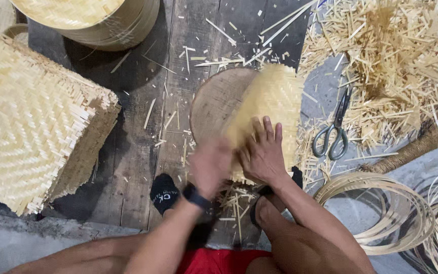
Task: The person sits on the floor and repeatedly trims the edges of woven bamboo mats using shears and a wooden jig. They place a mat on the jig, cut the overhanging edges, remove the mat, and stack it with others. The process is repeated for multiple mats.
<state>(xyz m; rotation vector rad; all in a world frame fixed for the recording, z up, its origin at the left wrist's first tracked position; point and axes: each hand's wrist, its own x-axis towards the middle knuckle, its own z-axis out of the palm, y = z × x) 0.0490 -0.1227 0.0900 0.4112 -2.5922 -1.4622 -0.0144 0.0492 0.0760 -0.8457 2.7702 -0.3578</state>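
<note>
A: Woven mat (272, 104), pale yellow bamboo strips, lying over the round wooden block (214, 104) at centre. It is blurred; weave pattern hard to read here.

B: Hands?

A: Right hand (262, 152) pressed flat on the mat's near edge, fingers spread and extended, not curled around anything. Left hand (210, 165) just beside it, touching it or nearly so, motion-blurred; cannot tell whether its fingers grip the mat or are loose. Dark watch (196, 197) on that wrist.

B: Orientation of the mat?

A: Long axis runs from the hands away toward the upper right, tilted. It covers the block's right half; the left half shows bare wood.

B: Surroundings?

A: Scissors (333, 129) to the right, near the mat but apart, blades pointing away, handles toward the person. Beyond them a big heap of cut bamboo offcuts (396, 56). Lower right, coiled bamboo hoops (381, 213). Far left, a tall stack of woven mats (31, 119), well apart. Top left, a round woven basket (92, 20). Loose slivers scattered over the dark floor planks (143, 167). Foot in a black sock (164, 194) below the block.
</note>
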